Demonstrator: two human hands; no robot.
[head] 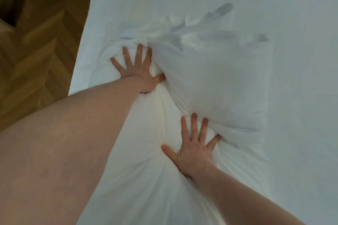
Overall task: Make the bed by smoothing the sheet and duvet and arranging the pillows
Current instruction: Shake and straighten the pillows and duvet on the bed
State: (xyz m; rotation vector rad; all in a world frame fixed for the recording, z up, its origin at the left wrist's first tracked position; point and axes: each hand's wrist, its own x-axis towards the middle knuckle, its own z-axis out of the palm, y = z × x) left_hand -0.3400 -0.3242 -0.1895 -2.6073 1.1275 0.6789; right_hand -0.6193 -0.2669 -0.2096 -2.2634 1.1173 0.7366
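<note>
1. A white pillow (206,82) lay on a bed covered by a white sheet (301,60), and it filled the middle of the view.
2. The left hand (136,71) pressed flat into the pillow's left part, its fingers spread wide and straight, with the thumb tucked against a deep fold.
3. The fabric bunched into tight creases just above the left fingertips (140,46), where the case looked gathered.
4. The right hand (194,150) pressed down on the nearer part of the pillow, also with fingers fanned apart and the thumb stretched out to the left.
5. The right fingertips (194,116) sank into a dent, and wrinkles ran out from under the palm toward the lower edge of the view.
6. Neither hand pinched or gripped the cloth; both lay open, palm down, on it.
7. Between the two hands the pillow bulged up in a soft rounded ridge.
8. The far corner of the pillowcase (225,8) stood up in a loose, crumpled point, with grey shadows around it.
9. Both bare forearms reached in from the lower edge, the left one large and close to the camera.
10. The sheet beyond the pillow lay mostly smooth toward the right and top.
11. A wooden herringbone floor (40,42) showed along the left side, beside the bed's edge.
</note>
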